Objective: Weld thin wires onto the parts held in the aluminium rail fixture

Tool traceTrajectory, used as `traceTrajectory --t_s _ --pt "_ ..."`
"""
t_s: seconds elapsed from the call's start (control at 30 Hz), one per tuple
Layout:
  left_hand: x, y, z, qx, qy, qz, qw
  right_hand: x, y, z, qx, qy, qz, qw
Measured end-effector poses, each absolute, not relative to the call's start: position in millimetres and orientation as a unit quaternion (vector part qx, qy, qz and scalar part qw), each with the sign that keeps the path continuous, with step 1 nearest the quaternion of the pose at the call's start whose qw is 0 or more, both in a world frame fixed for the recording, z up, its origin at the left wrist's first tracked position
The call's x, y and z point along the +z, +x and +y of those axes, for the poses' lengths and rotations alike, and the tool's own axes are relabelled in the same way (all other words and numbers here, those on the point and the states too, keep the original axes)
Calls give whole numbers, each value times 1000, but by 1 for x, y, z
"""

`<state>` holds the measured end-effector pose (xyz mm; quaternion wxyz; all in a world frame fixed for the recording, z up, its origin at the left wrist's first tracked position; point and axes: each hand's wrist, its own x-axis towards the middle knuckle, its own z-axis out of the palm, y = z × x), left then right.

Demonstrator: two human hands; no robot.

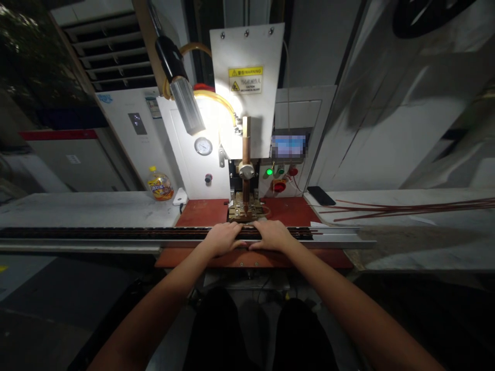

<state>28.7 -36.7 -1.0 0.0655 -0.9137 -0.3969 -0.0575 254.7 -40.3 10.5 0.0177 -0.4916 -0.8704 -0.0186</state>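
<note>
A long metal rail (344,236) with dark strips and thin reddish rods (315,233) along it runs across the red worktable (297,257). My left hand (225,238) rests on the rail from the near side, its fingers bent over the strips and rods. Close beside it on the right, my right hand (271,236) grips the same rail, thumb along the near edge. Just beyond my fingertips stands the machine's copper-coloured vertical rod (246,190), its tip over a small metal fixture (236,210). Whatever lies under my fingers is hidden.
A lamp (187,105) lights the machine's white cover (247,56). On the left bench stand a yellow-capped bottle (160,186) and a white object (180,197). To the right lie a black phone (320,196) and several loose reddish rods (390,208). Control buttons (279,185) sit behind the table.
</note>
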Motion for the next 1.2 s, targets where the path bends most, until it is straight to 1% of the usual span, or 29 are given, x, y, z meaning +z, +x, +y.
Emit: traceTrajectory --t_s 0.13,0.43,0.63,0.77,0.97,1.07,1.2 --pt "-1 9 -36 -57 -911 -403 69 10 265 -40 -23 -514 -858 -6" --pt "0 6 -39 -61 -906 -411 75 10 260 -44 -34 -512 -858 15" --pt "1 7 -40 -63 -907 -409 74 8 261 -45 -50 -511 -858 7" --pt "5 7 -40 -60 -911 -404 63 6 261 -46 -57 -513 -856 17" --pt "11 30 -37 -52 -900 -425 76 5 261 -45 -52 -521 -852 17" --pt "8 49 -35 -76 -910 -400 69 4 260 -44 -49 -521 -852 5" --pt "-1 59 -33 -68 -912 -399 65 4 261 -43 -46 -521 -852 -3"
